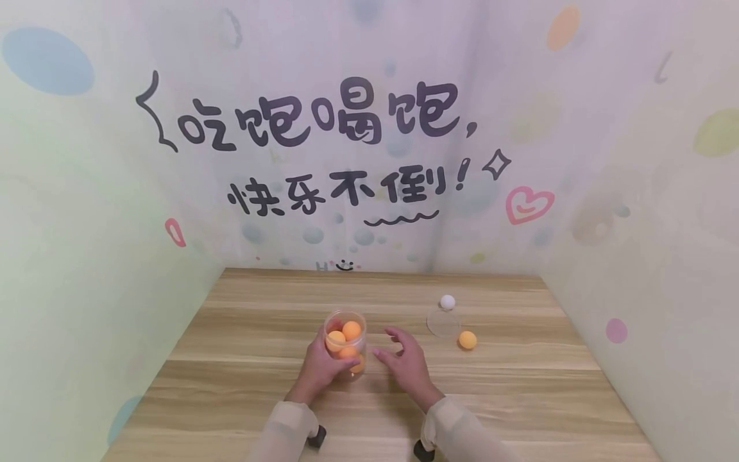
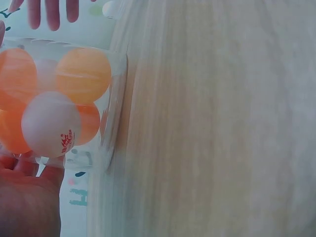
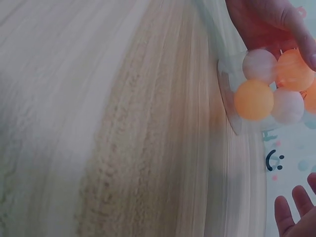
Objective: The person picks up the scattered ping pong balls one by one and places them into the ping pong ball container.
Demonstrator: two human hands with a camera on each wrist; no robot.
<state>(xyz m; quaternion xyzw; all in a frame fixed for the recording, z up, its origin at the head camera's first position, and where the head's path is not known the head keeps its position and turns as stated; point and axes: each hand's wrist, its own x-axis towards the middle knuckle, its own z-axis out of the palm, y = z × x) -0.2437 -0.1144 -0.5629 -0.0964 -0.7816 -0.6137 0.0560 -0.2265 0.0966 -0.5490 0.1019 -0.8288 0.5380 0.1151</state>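
My left hand (image 1: pixel 320 367) grips a clear plastic jar (image 1: pixel 345 313) around its side, thumb across the front. Orange and white ping-pong balls fill much of it; a white ball (image 2: pixel 52 124) with red print shows through the wall in the left wrist view. The jar stands upright, its mouth uncovered. Just right of the jar, apart from it, my right hand (image 1: pixel 408 364) holds nothing, fingers spread and slightly bent toward the jar. In the right wrist view, the right hand's fingers (image 3: pixel 284 215) appear at the lower corner.
A clear round lid (image 1: pixel 444 324) lies flat on the wooden table (image 1: pixel 254 308), right of the jar. A loose white ball (image 1: pixel 447 301) sits at its far edge and a loose orange ball (image 1: pixel 467 340) at its near right. Printed walls (image 1: pixel 346 244) enclose the table's back and sides.
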